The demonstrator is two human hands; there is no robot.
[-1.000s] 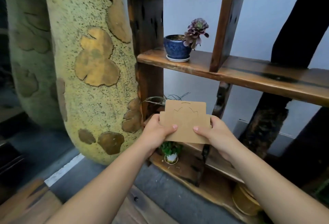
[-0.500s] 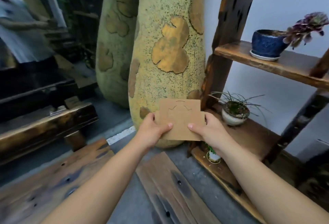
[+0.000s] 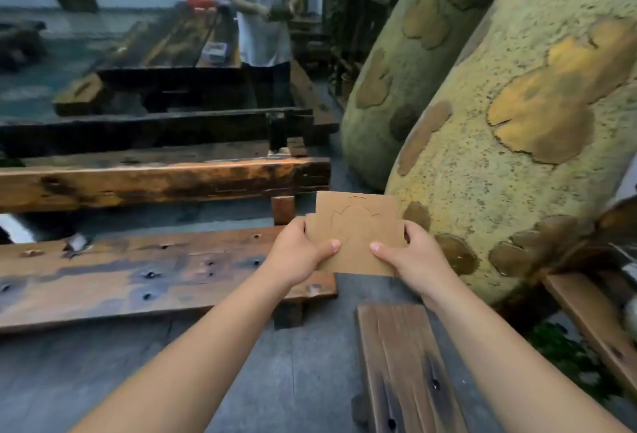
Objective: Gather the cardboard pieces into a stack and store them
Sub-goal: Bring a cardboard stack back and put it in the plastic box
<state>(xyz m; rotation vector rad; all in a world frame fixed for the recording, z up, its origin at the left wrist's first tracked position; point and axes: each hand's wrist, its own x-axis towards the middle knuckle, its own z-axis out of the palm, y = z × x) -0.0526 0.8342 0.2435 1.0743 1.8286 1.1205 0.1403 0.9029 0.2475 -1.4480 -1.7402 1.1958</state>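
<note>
Closest to the camera, two bare forearms reach out and meet on the cardboard (image 3: 355,234). It's a small brown stack held up in the air, flat face toward the camera, with a few curved cut lines near its top. You can see at least two pieces, since one edge pokes out a bit on the left side; I can't tell the exact count.

The left hand (image 3: 299,253) grips the cardboard's left edge, thumb pressed on the front face, the other fingers curled behind out of sight. The right hand (image 3: 412,257) does the same on the right edge, thumb on the front, fingers wrapped around the side. Both are closed on it, not loose.

Right below the cardboard is grey floor (image 3: 303,374), with a short plank (image 3: 403,363) lying down and to its right. Left of the cardboard and a little lower sits a long low bench (image 3: 144,277) with dark knots and holes. Just behind the cardboard's top left is a thick beam (image 3: 162,181), orange-brown with black streaks.

To the cardboard's right stands a huge yellow-green gourd shape (image 3: 499,164) with orange patches, and a second one (image 3: 396,64) behind it.

Far beyond the cardboard, past more dark timber, another person (image 3: 262,9) in a white sleeveless top stands by a long table (image 3: 172,43), kind of blurry.
</note>
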